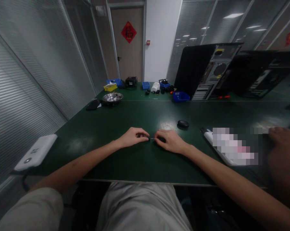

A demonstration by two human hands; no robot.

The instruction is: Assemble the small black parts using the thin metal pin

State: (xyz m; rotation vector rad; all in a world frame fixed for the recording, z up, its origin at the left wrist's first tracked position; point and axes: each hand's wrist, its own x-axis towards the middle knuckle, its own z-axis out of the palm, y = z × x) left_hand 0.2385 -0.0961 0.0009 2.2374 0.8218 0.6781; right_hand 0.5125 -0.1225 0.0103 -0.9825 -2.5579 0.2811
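Over the middle of the green table, my two hands almost meet at the fingertips. My left hand (134, 137) pinches a small dark piece (149, 139) between thumb and fingers; its kind is too small to make out. From that piece a thin pale rod (152, 138) reaches across the narrow gap. The rod's other end is at the closed fingertips of my right hand (170, 140), which hide it. Both hands rest close to the tabletop (125, 163). A black computer mouse (183, 124) lies beyond my right hand.
A white flat object (218, 149), partly blurred out, lies right, beside another person's hand (278, 136). At left is a white box-like device (36, 152). Farther back stand a metal bowl (113, 97), a blue bin (180, 97), a yellow tray (110, 87) and a computer tower (195, 67).
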